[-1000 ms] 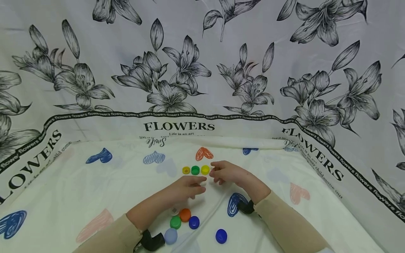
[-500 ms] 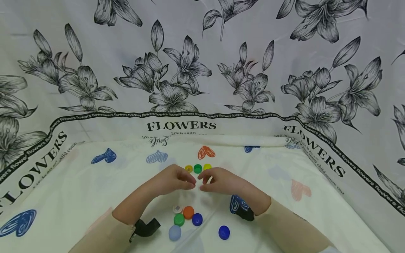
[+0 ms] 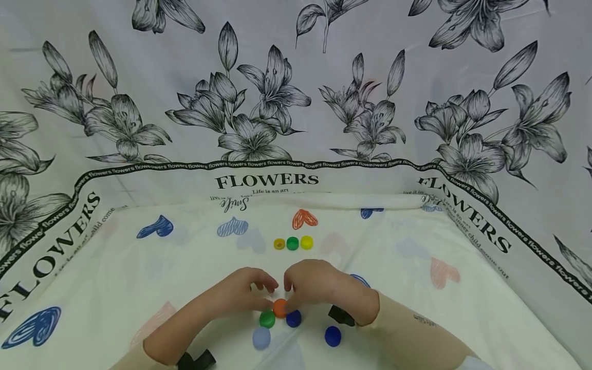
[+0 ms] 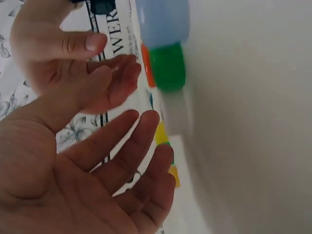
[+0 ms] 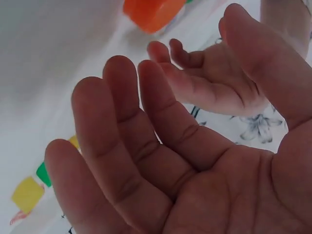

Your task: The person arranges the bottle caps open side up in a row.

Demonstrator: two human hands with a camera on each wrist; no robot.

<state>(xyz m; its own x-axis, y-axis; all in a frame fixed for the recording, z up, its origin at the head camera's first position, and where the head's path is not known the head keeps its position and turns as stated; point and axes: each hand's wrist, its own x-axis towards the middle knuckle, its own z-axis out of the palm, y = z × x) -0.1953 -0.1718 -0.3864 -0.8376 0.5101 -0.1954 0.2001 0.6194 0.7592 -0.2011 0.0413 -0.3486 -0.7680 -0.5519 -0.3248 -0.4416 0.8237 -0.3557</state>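
Observation:
Both hands hover over a cluster of plastic bottle caps, fingers loosely bent and holding nothing. My left hand is at the left of the orange cap, its thumb tip close to it in the head view. From the right, my right hand overlaps that cap's edge with its thumb. Beside the orange cap lie a green cap and a dark blue cap, with a light blue cap nearer. A whitish cap, blurred in the left wrist view, is hidden by my left hand in the head view.
Farther back, a dark yellow cap, a green cap and a bright yellow cap stand in a row. Another dark blue cap lies apart at the front right. A heart-printed white cloth covers the table.
Both hands have left the row of three caps and come back toward the near cluster. The row stays where it was, in full view again. Neither hand has picked up a cap.

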